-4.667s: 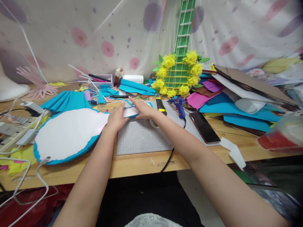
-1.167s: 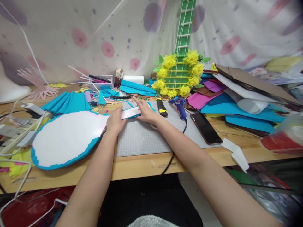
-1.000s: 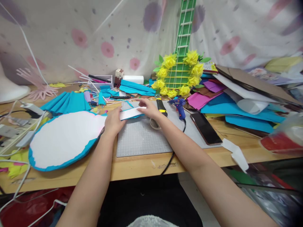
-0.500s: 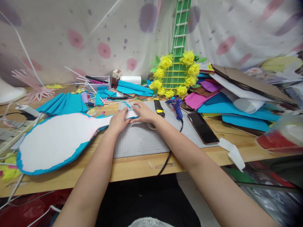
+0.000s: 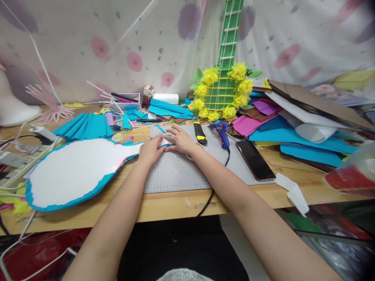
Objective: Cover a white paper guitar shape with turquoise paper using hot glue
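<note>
A white cardboard guitar shape [image 5: 74, 168] edged with blue crepe paper lies face down or flat at the left, its narrow neck [image 5: 132, 150] reaching over the grey cutting mat [image 5: 175, 175]. My left hand [image 5: 149, 152] is closed around the neck, thumb on top. Just to its right, my right hand [image 5: 181, 139] holds the neck's far end, its fingers bent over the blue edge. Both hands nearly meet and hide part of the neck. A roll of tape [image 5: 190, 157] lies partly under my right wrist.
A yellow-black utility knife [image 5: 200, 133], a blue glue gun [image 5: 222, 133] with black cord and a phone [image 5: 255, 160] lie on the right. Behind stands a green guitar [image 5: 224, 91] ringed with yellow paper flowers. Coloured paper [image 5: 307, 136] is stacked at right; a power strip [image 5: 17, 166] sits left.
The whole scene has shifted slightly to the right as my head turned. Both hands stay on the neck, with only slight finger movement.
</note>
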`<action>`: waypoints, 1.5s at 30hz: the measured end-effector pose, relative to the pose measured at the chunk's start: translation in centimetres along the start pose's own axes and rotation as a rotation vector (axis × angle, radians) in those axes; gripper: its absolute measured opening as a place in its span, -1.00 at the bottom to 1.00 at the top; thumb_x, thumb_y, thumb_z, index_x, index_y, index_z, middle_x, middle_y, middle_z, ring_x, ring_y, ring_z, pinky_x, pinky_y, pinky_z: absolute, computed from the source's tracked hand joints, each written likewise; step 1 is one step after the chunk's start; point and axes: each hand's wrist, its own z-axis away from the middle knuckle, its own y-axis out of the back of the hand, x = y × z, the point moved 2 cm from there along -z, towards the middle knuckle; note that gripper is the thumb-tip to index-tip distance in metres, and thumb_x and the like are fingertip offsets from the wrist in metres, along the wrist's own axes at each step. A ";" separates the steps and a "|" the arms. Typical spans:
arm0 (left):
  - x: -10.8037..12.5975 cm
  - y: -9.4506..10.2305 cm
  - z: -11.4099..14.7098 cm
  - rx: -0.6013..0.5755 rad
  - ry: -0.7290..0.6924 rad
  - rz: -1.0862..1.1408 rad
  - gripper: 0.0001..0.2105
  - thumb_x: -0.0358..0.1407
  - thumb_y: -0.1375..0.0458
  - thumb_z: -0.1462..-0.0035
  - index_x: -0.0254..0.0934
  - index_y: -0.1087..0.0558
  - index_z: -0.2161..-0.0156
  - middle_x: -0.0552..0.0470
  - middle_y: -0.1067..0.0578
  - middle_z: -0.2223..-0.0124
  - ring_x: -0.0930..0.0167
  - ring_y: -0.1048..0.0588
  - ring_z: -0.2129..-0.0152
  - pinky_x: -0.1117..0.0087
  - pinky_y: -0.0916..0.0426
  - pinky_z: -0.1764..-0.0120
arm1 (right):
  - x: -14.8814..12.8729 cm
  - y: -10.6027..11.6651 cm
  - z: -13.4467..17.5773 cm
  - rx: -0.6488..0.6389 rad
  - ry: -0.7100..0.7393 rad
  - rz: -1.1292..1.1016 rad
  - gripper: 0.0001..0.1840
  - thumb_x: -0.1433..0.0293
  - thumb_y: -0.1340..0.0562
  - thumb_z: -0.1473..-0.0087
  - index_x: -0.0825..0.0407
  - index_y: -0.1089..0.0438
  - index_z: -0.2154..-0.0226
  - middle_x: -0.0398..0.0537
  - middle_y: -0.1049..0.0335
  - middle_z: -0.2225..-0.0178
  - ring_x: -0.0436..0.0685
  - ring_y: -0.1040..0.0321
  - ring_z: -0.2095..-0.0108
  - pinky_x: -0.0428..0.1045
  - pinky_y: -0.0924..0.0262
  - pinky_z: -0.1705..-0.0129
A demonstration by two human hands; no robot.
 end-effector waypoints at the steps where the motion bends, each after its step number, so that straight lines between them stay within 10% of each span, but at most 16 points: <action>1: 0.0 0.0 0.0 0.007 0.006 0.021 -0.45 -0.15 -0.14 -0.09 -0.18 -0.18 -0.19 -0.06 -0.42 -0.10 0.22 -0.37 -0.04 0.22 -0.29 -0.01 | 0.0 0.0 0.1 0.010 0.005 -0.019 -0.40 0.07 -0.33 0.10 0.03 -0.41 0.03 0.15 -0.23 -0.12 0.37 -0.02 -0.19 0.29 0.09 -0.19; 15: 0.3 -0.4 0.0 0.092 -0.141 0.007 -0.27 -0.25 -0.10 -0.09 -0.30 0.13 -0.30 -0.21 -0.25 -0.22 0.23 -0.29 -0.11 0.23 -0.22 -0.08 | -0.3 -0.1 1.1 0.016 -0.200 -0.301 -0.09 0.40 -0.24 -0.03 0.02 0.26 -0.30 0.15 -0.28 -0.11 0.25 -0.22 -0.12 0.18 -0.12 -0.05; 45: 0.5 -0.4 0.2 0.061 -0.050 0.085 -0.46 -0.25 -0.08 -0.12 -0.24 -0.06 -0.19 -0.08 -0.45 -0.06 0.25 -0.41 0.00 0.23 -0.31 0.05 | -0.5 -0.2 0.9 -0.005 -0.193 -0.242 -0.13 0.42 -0.20 -0.06 -0.06 0.25 -0.31 0.09 -0.31 -0.05 0.23 -0.28 -0.02 0.15 -0.19 0.01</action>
